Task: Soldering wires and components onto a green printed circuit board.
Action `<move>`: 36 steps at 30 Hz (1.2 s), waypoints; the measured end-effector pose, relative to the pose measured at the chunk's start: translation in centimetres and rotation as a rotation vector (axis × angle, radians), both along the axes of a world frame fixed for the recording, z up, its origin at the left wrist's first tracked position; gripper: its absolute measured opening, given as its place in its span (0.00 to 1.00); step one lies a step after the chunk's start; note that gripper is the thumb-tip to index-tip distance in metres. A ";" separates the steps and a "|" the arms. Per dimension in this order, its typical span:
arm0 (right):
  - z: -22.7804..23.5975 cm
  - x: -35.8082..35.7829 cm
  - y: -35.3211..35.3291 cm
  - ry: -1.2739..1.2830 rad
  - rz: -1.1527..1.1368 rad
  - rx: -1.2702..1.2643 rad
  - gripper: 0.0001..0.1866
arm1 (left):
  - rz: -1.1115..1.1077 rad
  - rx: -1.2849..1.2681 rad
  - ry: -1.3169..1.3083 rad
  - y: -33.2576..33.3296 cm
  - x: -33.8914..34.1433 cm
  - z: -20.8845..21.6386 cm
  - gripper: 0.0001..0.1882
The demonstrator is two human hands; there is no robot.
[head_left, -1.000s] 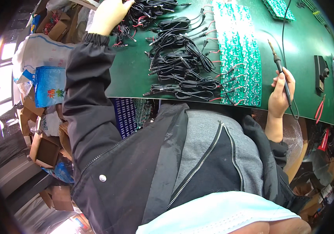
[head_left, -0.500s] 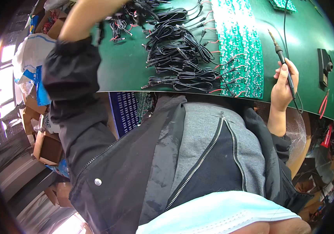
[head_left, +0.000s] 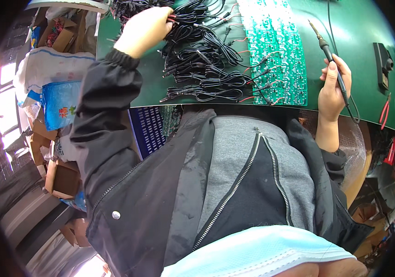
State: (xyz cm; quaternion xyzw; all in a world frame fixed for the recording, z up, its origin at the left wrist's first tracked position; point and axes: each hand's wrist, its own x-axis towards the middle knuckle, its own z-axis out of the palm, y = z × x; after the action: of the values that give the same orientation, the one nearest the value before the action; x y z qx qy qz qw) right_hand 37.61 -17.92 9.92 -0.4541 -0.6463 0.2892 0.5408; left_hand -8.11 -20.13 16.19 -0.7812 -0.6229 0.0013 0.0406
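Observation:
My right hand (head_left: 335, 92) is closed around the black handle of a soldering iron (head_left: 324, 46), whose tip points up and away over the green table. At the far left of the table, my left hand (head_left: 144, 31) pinches at a black cable (head_left: 190, 17) near short red wire ends; its fingertips are partly hidden. Several coiled black cables (head_left: 206, 87) lie in a column to the right of and below that hand. Their red leads reach the left edge of a panel of green circuit boards (head_left: 278, 60), and some cable ends rest on the boards.
On the table's right side are a black soldering-iron stand (head_left: 382, 67) and red-handled pliers (head_left: 384, 111). A blue perforated crate (head_left: 147, 131) sits below the front edge. Cardboard boxes (head_left: 63, 177) and a blue bag (head_left: 61, 104) stand to the left.
My left hand has come back toward me from the far left edge and is now at the cables. My right hand still holds the soldering iron, nearly unmoved.

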 end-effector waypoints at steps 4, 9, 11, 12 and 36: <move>-0.4 -0.1 -0.1 0.015 0.000 0.002 0.14 | 0.093 0.040 -0.251 -0.5 -0.5 1.3 0.18; -0.4 0.0 0.2 0.044 0.022 0.003 0.14 | 0.163 -0.362 -0.566 -2.7 0.1 6.4 0.13; -0.4 0.2 0.0 0.009 -0.010 0.001 0.14 | 0.088 -0.537 -0.474 -2.7 2.5 5.3 0.16; -0.5 0.3 -0.2 -0.005 -0.025 -0.007 0.14 | 0.115 -0.651 -0.453 -2.7 3.5 5.0 0.19; -1.0 0.4 0.1 0.091 -0.015 0.017 0.13 | -0.204 0.124 -0.407 -7.1 11.4 5.0 0.11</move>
State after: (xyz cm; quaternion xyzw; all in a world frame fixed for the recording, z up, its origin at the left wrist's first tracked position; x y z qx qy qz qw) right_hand 38.03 -17.83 8.88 -0.4409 -0.6200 0.3001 0.5755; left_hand 3.26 -27.25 21.19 -0.8202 -0.5351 -0.1987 -0.0381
